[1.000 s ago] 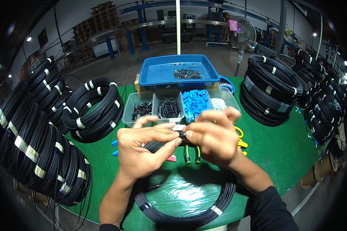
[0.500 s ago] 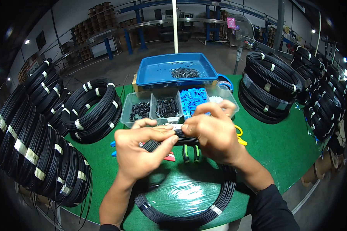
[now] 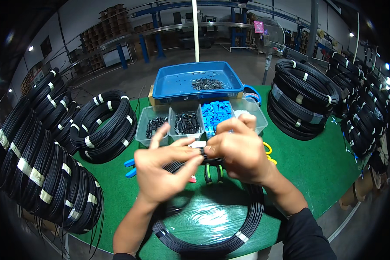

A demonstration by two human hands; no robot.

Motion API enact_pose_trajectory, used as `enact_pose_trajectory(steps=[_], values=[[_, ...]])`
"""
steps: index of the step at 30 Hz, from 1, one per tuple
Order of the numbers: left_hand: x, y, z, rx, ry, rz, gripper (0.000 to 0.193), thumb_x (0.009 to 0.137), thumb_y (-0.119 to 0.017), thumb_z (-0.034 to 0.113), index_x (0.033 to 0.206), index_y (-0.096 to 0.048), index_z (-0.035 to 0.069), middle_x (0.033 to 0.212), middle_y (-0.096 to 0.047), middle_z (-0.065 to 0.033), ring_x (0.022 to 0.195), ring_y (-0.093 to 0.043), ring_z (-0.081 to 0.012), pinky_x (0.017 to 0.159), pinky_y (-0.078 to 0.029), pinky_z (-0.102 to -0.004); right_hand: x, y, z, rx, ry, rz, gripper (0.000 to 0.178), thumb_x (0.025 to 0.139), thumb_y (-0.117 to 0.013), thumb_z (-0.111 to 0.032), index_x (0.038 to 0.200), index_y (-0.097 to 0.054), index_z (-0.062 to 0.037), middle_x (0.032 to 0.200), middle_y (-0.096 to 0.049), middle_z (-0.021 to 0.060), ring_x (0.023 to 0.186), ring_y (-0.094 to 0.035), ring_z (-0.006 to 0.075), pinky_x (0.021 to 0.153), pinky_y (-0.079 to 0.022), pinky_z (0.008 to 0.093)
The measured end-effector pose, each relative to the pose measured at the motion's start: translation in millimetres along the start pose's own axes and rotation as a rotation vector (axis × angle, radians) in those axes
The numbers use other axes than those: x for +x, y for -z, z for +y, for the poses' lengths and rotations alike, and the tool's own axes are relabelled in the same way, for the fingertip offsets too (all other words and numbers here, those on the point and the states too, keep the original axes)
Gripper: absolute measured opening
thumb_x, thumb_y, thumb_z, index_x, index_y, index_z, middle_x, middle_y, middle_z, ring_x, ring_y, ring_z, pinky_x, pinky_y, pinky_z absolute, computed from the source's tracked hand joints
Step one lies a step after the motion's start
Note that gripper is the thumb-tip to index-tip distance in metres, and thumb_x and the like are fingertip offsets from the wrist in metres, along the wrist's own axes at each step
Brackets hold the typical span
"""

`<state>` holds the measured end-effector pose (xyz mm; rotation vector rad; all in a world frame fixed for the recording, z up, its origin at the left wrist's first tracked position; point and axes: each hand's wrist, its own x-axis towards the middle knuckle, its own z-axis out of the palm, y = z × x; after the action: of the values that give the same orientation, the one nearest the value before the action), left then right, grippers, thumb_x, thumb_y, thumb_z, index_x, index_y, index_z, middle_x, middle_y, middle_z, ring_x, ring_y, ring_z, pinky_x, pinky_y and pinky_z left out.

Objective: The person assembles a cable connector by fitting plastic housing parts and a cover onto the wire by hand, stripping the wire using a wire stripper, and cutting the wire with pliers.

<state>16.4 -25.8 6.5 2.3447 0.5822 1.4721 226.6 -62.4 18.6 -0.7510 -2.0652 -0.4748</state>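
One white band [image 3: 242,236] hugs the coil [image 3: 256,208] by the desk's [image 3: 121,186] near edge. Left hand [image 3: 165,173] and right hand [image 3: 243,154] pinch its far side, maybe unfinished.

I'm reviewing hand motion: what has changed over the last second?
A finger of the left hand has straightened, pointing up toward the bins, and that hand has shifted slightly right. Nothing was visibly taken hold of or let go. The right hand stays at the black coil's far side; coil and blue tray look unmoved.
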Motion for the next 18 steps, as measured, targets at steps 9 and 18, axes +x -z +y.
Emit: enact_pose_trajectory(steps=[9,18], values=[[-0.3,5.9,10.1,0.195,-0.242,0.028,0.018,0.067,-0.078,-0.002,0.083,-0.076,0.005,0.083,-0.075,-0.0109,0.086,-0.074,-0.0238,0.1,-0.048,-0.0491,-4.9,-14.9,-8.3,0.325,-0.289,0.049,0.012,0.07,-0.07,0.003,0.079,-0.064,-0.0032,0.072,-0.063,0.0063,0.071,-0.064,0.0193,0.066,-0.038,0.0335],[0.3,4.4,7.4,-0.19,0.088,0.047,0.01,0.073,-0.08,-0.001,0.082,-0.076,0.0,0.075,-0.074,-0.009,0.073,-0.073,-0.0185,0.097,-0.049,-0.0449,0.1,-8.2,-9.2,-0.153,0.08,0.131,0.011,0.072,-0.071,-0.012,0.078,-0.062,-0.0151,0.082,-0.065,-0.0035,0.086,-0.061,0.0143,0.079,-0.029,0.0369]])
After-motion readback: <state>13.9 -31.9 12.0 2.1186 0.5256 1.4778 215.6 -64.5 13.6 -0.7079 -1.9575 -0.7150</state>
